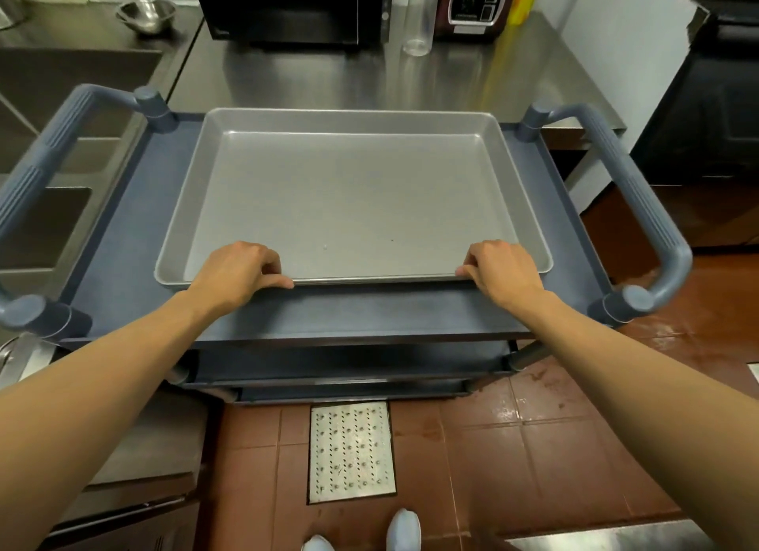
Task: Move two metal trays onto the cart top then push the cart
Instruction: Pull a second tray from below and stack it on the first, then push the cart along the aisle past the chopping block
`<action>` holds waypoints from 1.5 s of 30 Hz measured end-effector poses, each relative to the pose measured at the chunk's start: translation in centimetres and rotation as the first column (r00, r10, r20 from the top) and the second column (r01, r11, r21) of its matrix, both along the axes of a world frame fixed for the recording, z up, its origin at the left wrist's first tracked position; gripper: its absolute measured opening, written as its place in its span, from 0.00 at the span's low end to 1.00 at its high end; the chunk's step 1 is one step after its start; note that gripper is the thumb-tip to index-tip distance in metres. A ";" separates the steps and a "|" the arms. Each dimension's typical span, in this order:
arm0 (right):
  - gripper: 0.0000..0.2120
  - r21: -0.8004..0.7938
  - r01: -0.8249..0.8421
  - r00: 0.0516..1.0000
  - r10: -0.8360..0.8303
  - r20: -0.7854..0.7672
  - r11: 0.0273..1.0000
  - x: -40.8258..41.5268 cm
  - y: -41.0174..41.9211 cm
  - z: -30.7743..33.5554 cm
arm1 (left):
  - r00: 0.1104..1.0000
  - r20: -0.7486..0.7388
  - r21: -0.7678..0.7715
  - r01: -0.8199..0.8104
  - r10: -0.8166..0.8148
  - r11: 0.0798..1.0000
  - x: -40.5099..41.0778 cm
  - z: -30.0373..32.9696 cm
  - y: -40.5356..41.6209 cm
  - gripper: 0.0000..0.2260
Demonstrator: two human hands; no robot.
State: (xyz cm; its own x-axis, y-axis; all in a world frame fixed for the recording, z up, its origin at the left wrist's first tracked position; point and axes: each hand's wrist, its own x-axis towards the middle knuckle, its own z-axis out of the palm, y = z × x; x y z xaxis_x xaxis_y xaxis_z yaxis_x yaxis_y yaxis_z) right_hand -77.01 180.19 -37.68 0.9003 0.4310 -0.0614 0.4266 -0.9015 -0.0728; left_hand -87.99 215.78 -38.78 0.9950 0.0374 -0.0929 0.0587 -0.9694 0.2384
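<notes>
A large shallow metal tray [353,197] lies flat on the blue-grey cart top [131,238]. At its near rim a second thin edge shows just beneath, so it seems to sit on another tray. My left hand [238,271] grips the near rim towards the left corner, fingers curled over the edge. My right hand [503,273] grips the same rim near the right corner. The cart has a ribbed grey handle on the left [45,156] and on the right [628,189], and lower shelves [349,365] under the top.
A steel counter [390,78] stands right behind the cart, carrying a black oven [295,8], a clear cylinder [419,20] and a brown appliance [476,4]. A steel bowl [146,12] and sinks sit left. Red floor tiles and a drain grate [351,452] lie below.
</notes>
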 end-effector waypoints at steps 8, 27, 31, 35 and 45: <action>0.12 -0.093 0.017 0.998 -0.022 -0.053 0.996 0.1 -1.7 5.2 | 0.993 -0.117 -0.070 0.000 -0.008 0.998 2.0 4.7 -1.6 0.16; 0.14 0.952 0.244 0.968 0.113 -0.226 -0.186 12.3 -2.0 26.1 | 0.767 0.403 -0.901 0.237 0.500 0.362 15.4 27.1 -18.4 0.17; 0.16 0.949 0.238 0.969 0.125 -0.215 -0.208 16.2 -2.0 27.1 | 0.741 0.432 -0.887 0.247 0.514 0.389 20.0 28.0 -18.0 0.19; 0.15 0.934 0.265 0.962 0.130 -0.240 -0.238 20.3 -1.4 27.5 | 0.723 0.445 -0.883 0.254 0.529 0.396 25.8 28.4 -18.9 0.19; 0.14 0.921 0.347 0.919 0.261 -0.296 -0.179 31.2 -1.1 24.9 | 0.701 0.403 -0.894 0.162 0.589 0.418 35.5 25.4 -22.0 0.18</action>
State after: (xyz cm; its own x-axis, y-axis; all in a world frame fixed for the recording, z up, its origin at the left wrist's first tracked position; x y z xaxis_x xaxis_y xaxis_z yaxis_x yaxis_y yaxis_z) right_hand -45.76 179.08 -12.73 0.9655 0.2156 0.1459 0.0654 0.3417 -0.9375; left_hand -52.51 193.78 -13.36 0.7678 0.5374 0.3489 -0.2820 -0.2056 0.9371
